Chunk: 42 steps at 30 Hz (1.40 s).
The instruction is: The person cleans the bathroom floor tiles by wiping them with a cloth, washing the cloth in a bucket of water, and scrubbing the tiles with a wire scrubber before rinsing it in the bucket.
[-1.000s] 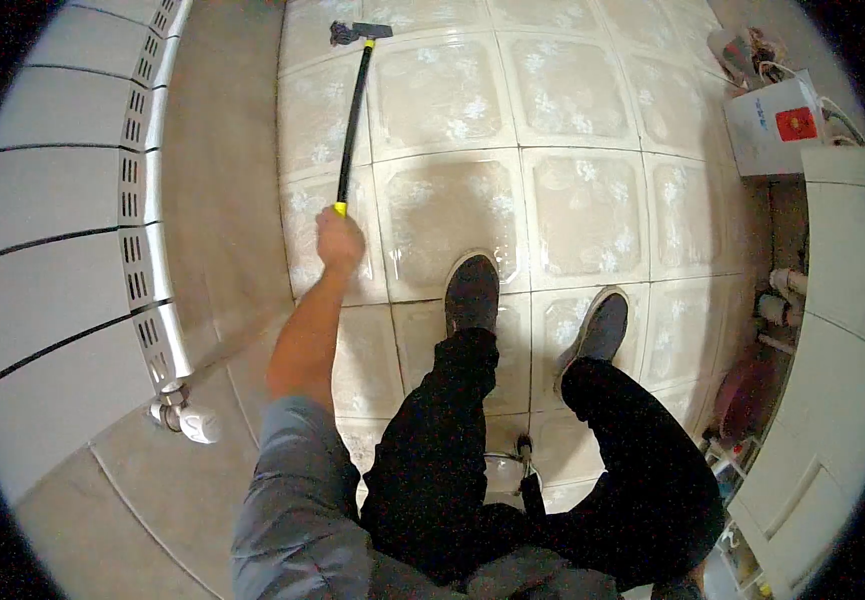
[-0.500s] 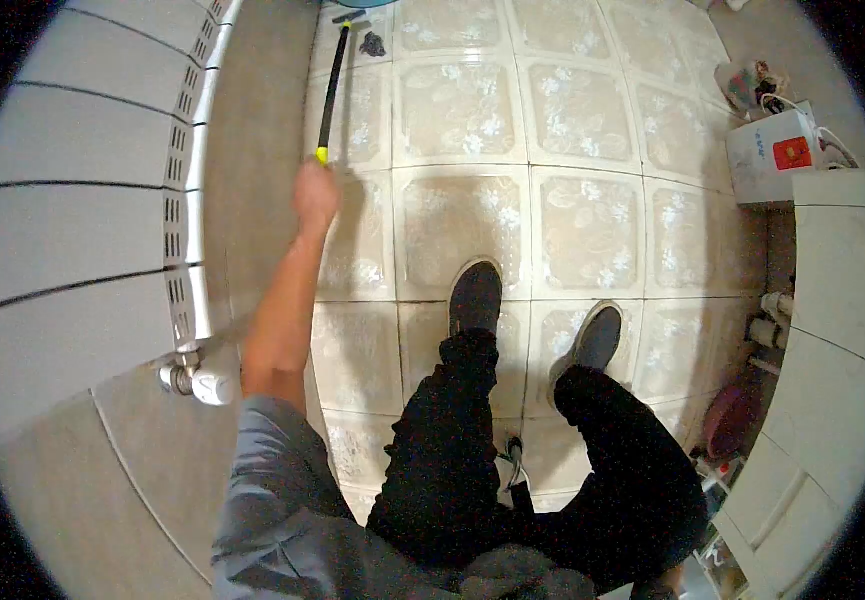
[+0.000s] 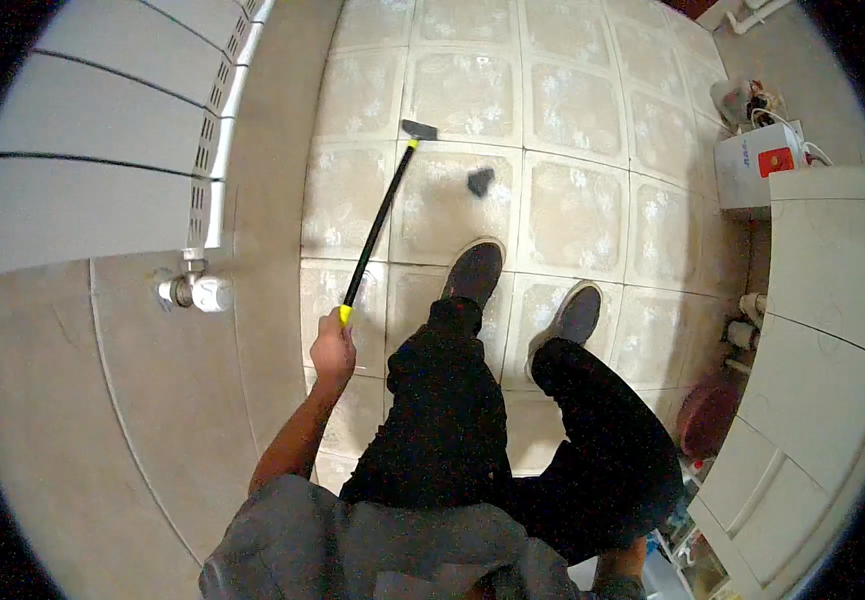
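Note:
My left hand [image 3: 333, 350] is closed around the near end of a black pole with yellow collars [image 3: 377, 230]. At the pole's far end, a short, flat dark grey head [image 3: 419, 131] lies on the tiled floor; I cannot make out whether it is a brush or a scraper. A small dark clump [image 3: 480, 181] lies on the tiles to the right of the head, apart from it and in front of my left shoe [image 3: 476, 272]. Of my right arm [image 3: 634, 560], only a bit of bare skin shows beside my thigh; the hand is hidden.
A white radiator [image 3: 112, 120] with a valve [image 3: 197, 292] lines the left wall. Along the right side are a white box [image 3: 752, 165] with cords, a white cabinet [image 3: 822, 260], pipes and a dark pink basin [image 3: 707, 420]. My right shoe [image 3: 578, 312] stands on the tiles.
My left hand has drawn back toward my body, bringing the pole and its head nearer. The pole now slants to the right. The dark clump appears nearer and further right.

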Available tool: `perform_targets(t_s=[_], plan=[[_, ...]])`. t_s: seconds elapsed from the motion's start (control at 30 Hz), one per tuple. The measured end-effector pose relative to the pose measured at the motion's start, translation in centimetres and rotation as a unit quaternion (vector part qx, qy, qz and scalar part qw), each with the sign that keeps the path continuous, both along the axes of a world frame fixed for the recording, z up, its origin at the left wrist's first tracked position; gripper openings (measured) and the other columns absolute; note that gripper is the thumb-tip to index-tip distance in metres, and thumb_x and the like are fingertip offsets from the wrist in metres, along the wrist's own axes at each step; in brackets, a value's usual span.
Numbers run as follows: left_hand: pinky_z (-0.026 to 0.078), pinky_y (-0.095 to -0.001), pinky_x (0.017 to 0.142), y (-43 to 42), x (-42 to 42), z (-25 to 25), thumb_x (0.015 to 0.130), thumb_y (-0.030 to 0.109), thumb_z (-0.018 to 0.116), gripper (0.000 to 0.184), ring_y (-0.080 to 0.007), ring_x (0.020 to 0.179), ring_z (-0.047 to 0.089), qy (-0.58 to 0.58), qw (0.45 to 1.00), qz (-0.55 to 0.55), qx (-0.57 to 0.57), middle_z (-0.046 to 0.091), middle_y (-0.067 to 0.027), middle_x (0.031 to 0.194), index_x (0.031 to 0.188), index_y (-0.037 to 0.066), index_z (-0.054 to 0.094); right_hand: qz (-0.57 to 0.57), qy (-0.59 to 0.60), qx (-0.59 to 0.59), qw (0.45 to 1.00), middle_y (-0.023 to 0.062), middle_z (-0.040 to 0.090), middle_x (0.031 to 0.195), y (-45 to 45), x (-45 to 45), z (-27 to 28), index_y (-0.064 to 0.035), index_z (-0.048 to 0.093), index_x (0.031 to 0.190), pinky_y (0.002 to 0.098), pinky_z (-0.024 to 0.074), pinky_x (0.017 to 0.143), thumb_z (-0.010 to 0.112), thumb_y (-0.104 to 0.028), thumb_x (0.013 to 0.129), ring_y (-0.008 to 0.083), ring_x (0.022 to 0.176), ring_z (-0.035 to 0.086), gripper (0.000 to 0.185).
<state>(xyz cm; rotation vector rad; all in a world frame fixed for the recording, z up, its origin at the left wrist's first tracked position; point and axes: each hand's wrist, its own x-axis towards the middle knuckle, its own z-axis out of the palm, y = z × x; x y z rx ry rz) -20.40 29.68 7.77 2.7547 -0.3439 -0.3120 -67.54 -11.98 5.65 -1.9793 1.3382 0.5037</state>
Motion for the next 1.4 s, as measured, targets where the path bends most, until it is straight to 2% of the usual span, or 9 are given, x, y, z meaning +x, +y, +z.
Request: perform_targets(t_s=[0.33,0.4,0.53,0.6,0.67,0.87,1.0,1.3,1.4], plan=[[0.048,-0.0511,0.086,1.3,3.3,-11.6,0.091,0.011,0.056,0.036,-0.0421,0.098,0.059,0.019,0.997,0.065,0.047,0.059,-0.0226,0.110,0.125,0.001,0.051,0.071,-0.124,-0.030,0.989,0.0161,0.067,0.101,-9.2,8.1,1.2,-0.0012,0.049,0.136,0.0378,0.0534,0.077,0.062,-0.024,0.094,0.0279,0.085,0.064,0.050],[0.048,-0.0532,0.087,-1.4,4.2,-9.8,0.090,0.013,0.057,0.038,-0.0416,0.097,0.059,0.065,0.986,0.102,0.116,0.059,-0.0214,0.110,0.125,0.001,0.051,-0.068,-0.107,0.110,0.986,0.0114,0.065,0.100,-11.0,13.5,4.9,-0.0023,0.049,0.137,0.0345,0.0535,0.077,0.064,-0.027,0.094,0.0192,0.083,0.061,0.051],[0.046,-0.0522,0.094,-8.9,6.8,-8.3,0.089,0.015,0.060,0.047,-0.0442,0.108,0.056,0.047,0.992,0.106,0.059,0.056,-0.0238,0.122,0.132,0.001,0.048,0.045,-0.144,0.000,0.989,0.0139,0.066,0.102,-14.0,17.1,1.4,-0.0022,0.047,0.138,0.0349,0.0540,0.075,0.063,-0.022,0.094,0.0196,0.080,0.064,0.051],[0.043,-0.0500,0.102,-13.4,8.2,-10.8,0.087,0.019,0.067,0.061,-0.0459,0.120,0.050,-0.116,0.985,-0.109,-0.067,0.048,-0.0242,0.136,0.140,0.002,0.043,0.042,-0.129,0.008,0.991,0.0177,0.065,0.110,-13.4,19.6,0.9,-0.0020,0.047,0.138,0.0366,0.0531,0.081,0.064,-0.024,0.093,0.0222,0.088,0.065,0.052],[0.040,-0.0484,0.107,-20.9,9.1,-8.8,0.083,0.023,0.073,0.072,-0.0460,0.128,0.044,0.093,0.972,-0.179,-0.122,0.041,-0.0213,0.146,0.144,0.006,0.040,0.087,-0.128,-0.034,0.987,0.0206,0.065,0.115,-13.3,19.4,-1.2,-0.0012,0.047,0.137,0.0383,0.0514,0.085,0.064,-0.023,0.093,0.0265,0.091,0.065,0.052],[0.052,-0.0474,0.087,-29.1,9.2,-14.7,0.084,0.013,0.061,0.028,-0.0377,0.098,0.059,-0.020,0.865,-0.491,-0.098,0.053,-0.0168,0.124,0.112,0.008,0.057,-0.023,-0.084,0.112,0.990,0.0115,0.064,0.106,-11.2,19.1,-1.4,-0.0050,0.045,0.141,0.0307,0.0531,0.073,0.064,-0.013,0.094,0.0159,0.080,0.060,0.051],[0.051,-0.0468,0.093,-26.7,13.7,-11.0,0.081,0.010,0.068,0.043,-0.0401,0.112,0.058,0.018,0.983,-0.169,-0.070,0.048,-0.0198,0.133,0.123,0.009,0.057,-0.089,-0.056,0.144,0.984,0.0068,0.062,0.104,-10.2,16.6,-1.2,-0.0039,0.040,0.145,0.0268,0.0512,0.068,0.062,-0.018,0.097,0.0119,0.077,0.057,0.054],[0.052,-0.0433,0.082,-22.4,16.2,-12.3,0.077,0.003,0.071,0.031,-0.0393,0.097,0.060,0.002,0.983,-0.089,-0.163,0.058,-0.0180,0.110,0.107,0.003,0.062,-0.218,-0.131,0.156,0.954,0.0090,0.064,0.091,-7.7,12.0,-2.2,-0.0062,0.043,0.140,0.0271,0.0510,0.053,0.064,-0.027,0.096,0.0142,0.062,0.058,0.053],[0.052,-0.0443,0.075,-24.5,18.8,-13.5,0.077,0.001,0.069,0.024,-0.0393,0.089,0.062,-0.045,0.982,-0.095,-0.157,0.059,-0.0167,0.105,0.100,0.004,0.063,-0.218,-0.053,0.185,0.957,0.0138,0.059,0.126,-7.4,13.2,-1.9,-0.0027,0.041,0.144,0.0324,0.0465,0.093,0.061,-0.020,0.098,0.0226,0.111,0.057,0.053]])
